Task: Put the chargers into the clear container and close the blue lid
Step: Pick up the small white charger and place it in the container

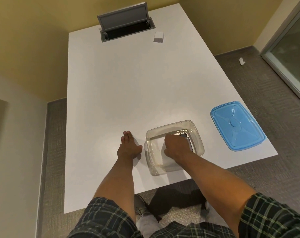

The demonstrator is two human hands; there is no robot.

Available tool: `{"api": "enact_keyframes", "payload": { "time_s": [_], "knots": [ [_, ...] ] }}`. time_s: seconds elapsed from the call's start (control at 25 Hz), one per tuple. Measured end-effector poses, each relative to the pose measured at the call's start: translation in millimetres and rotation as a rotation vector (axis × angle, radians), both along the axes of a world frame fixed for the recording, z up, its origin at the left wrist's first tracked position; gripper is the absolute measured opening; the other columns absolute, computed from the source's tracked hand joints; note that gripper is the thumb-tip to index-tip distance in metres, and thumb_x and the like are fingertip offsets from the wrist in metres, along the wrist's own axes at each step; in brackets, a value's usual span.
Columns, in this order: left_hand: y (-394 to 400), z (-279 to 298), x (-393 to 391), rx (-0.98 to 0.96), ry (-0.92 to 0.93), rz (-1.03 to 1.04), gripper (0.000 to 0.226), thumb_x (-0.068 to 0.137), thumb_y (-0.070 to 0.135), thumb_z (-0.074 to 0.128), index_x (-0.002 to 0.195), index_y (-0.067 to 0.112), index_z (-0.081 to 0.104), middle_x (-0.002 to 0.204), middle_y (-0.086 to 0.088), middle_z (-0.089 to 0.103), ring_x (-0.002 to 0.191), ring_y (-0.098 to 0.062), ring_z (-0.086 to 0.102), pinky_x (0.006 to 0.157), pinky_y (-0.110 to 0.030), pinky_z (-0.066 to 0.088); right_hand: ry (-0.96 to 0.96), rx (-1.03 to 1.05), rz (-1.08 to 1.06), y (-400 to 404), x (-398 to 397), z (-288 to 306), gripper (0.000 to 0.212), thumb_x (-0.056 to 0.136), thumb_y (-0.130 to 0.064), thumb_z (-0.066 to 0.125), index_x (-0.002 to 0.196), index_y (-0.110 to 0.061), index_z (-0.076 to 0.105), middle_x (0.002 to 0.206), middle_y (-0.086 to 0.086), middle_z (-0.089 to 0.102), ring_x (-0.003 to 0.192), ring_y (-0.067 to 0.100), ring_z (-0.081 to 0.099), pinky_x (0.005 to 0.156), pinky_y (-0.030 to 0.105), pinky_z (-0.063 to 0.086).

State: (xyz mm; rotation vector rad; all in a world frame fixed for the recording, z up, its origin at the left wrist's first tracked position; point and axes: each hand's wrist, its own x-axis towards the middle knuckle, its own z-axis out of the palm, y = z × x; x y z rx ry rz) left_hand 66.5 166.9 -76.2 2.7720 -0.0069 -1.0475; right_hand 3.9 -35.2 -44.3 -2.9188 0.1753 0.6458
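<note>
A clear rectangular container (196, 134) stands on the white table near its front edge. Inside it my right hand (176, 146) is closed around a dark charger (187, 137), whose plug end shows just past my fingers. Most of the charger is hidden under the hand. My left hand (128, 146) lies flat on the table to the left of the container, fingers together and holding nothing. The blue lid (236, 125) lies flat on the table to the right of the container, apart from it. A white charger (158, 36) sits at the far end of the table.
An open grey cable hatch (127, 27) with its flap raised is set into the white table (111, 91) at the far end, left of the white charger. Grey carpet surrounds the table. A glass partition (291, 48) stands at the far right.
</note>
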Motion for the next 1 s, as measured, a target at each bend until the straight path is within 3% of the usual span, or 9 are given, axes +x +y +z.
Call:
{"api": "enact_keyframes", "payload": {
  "time_s": [0.6,0.76,1.0],
  "knots": [
    [1.5,0.6,-1.6,-0.023,-0.001,0.02,0.091,0.103,0.042,0.045,0.162,0.012,-0.016,0.171,-0.003,-0.021,0.161,-0.024,-0.008,0.126,-0.047,0.018,-0.057,-0.169,0.143,-9.2,11.4,10.7,0.016,0.088,-0.022,0.065,0.099,-0.017,0.074,0.098,0.003,0.075,0.092,0.025,0.073,0.073,0.03,0.051],
    [2.0,0.1,-2.7,-0.032,-0.003,0.022,0.09,0.104,0.042,0.045,0.162,0.012,-0.016,0.171,-0.004,-0.021,0.161,-0.025,-0.008,0.128,-0.045,0.015,-0.061,-0.207,0.144,-13.3,13.3,14.8,0.011,0.086,-0.019,0.065,0.093,-0.017,0.074,0.09,0.001,0.073,0.084,0.023,0.072,0.064,0.028,0.042],
    [2.5,-0.6,-2.1,-0.065,0.011,0.021,0.09,0.106,0.042,0.045,0.162,0.01,-0.018,0.17,-0.006,-0.025,0.16,-0.027,-0.012,0.129,-0.046,0.009,-0.103,-0.183,0.162,-17.3,17.7,14.3,0.013,0.088,-0.022,0.066,0.097,-0.017,0.073,0.093,0.003,0.074,0.087,0.026,0.072,0.061,0.028,0.04]
  ]
}}
